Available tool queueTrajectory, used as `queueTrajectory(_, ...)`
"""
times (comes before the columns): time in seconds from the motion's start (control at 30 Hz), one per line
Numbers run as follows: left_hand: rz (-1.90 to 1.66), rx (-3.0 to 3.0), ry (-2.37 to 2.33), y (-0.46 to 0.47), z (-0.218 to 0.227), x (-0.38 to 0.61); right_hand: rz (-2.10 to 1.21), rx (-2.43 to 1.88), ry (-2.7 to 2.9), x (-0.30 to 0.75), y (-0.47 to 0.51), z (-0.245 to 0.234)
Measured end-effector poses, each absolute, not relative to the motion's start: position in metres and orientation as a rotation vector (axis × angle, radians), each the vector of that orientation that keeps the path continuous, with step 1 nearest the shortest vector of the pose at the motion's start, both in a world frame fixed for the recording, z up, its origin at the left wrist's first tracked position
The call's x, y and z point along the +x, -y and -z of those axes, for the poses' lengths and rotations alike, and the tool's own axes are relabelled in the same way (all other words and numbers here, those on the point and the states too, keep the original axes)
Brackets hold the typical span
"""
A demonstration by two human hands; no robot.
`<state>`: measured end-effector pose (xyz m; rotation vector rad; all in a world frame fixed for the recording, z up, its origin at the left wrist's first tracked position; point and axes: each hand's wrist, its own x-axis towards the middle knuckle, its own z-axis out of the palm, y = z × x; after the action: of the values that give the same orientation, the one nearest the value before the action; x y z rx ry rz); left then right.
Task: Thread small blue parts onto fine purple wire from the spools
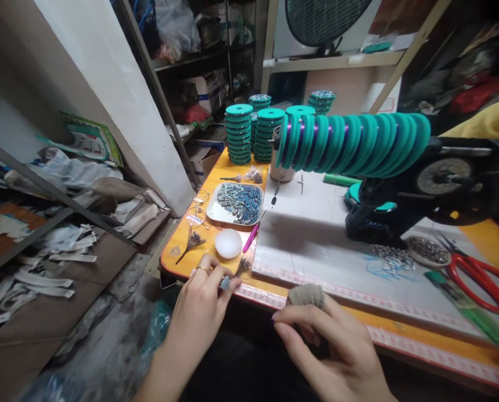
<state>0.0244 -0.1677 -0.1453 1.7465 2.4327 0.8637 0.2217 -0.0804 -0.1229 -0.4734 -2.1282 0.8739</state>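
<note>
My left hand, with a ring on one finger, is closed at the table's front edge, thumb and fingers around a small blue-grey piece. Just past its fingertips lies a dark bundle of fine pieces. My right hand is closed over the edge, thumb and index finger pinched together. A tiny dark purple speck shows at their tips, too small to name. Grey-beige cloth wraps one of its fingers. Close to my left hand are a white dome-shaped thing and a magenta pen-like tool.
A white tray holds many small metal pieces. Teal spools stand in stacks behind it; more spools line a rod on a black machine. Red-handled scissors and a green cutter lie on the right.
</note>
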Motion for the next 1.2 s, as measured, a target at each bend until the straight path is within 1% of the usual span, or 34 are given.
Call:
queueTrajectory(0.2,-0.776,1.728,-2.459,0.162,0.141,0.032,-0.894,-0.483,2.124,0.221,0.08,0.126)
queueTrajectory(0.27,-0.89,1.715,-2.446,0.165,0.141,0.032,-0.897,-0.478,2.116,0.221,0.079,0.125)
queueTrajectory(0.37,-1.212,1.641,-2.369,0.179,0.139,0.033,-0.903,-0.463,2.109,0.219,0.078,0.123)
queueTrajectory(0.43,-1.379,1.486,-2.316,0.19,0.137,0.036,-0.901,-0.465,2.106,0.218,0.078,0.123)
queueTrajectory(0.5,-1.411,1.28,-2.236,0.201,0.138,0.041,-0.903,-0.469,2.108,0.216,0.079,0.124)
queueTrajectory(0.57,-1.329,1.138,-2.13,0.211,0.145,0.044,-0.914,-0.461,2.109,0.216,0.08,0.125)
queueTrajectory(0.63,-1.142,1.106,-2.05,0.221,0.161,0.046,-0.926,-0.455,2.097,0.216,0.08,0.126)
queueTrajectory(0.7,-0.849,1.178,-1.958,0.232,0.18,0.045,-0.929,-0.465,2.082,0.218,0.079,0.127)
queueTrajectory(0.77,-0.55,1.304,-1.746,0.241,0.198,0.044,-0.927,-0.479,2.078,0.219,0.078,0.128)
queueTrajectory(0.83,-0.443,1.393,-1.506,0.247,0.206,0.043,-0.919,-0.483,2.076,0.22,0.077,0.127)
queueTrajectory(0.9,-0.592,1.379,-1.376,0.247,0.201,0.046,-0.911,-0.489,2.067,0.221,0.076,0.127)
queueTrajectory(1.0,-1.125,1.076,-1.394,0.233,0.177,0.054,-0.905,-0.51,2.049,0.22,0.076,0.126)
queueTrajectory(1.07,-1.396,0.796,-1.452,0.217,0.162,0.06,-0.902,-0.53,2.045,0.219,0.077,0.126)
queueTrajectory(1.13,-1.53,0.637,-1.448,0.2,0.152,0.066,-0.899,-0.546,2.041,0.218,0.078,0.125)
queueTrajectory(1.2,-1.599,0.6,-1.407,0.186,0.149,0.07,-0.906,-0.551,2.036,0.217,0.078,0.124)
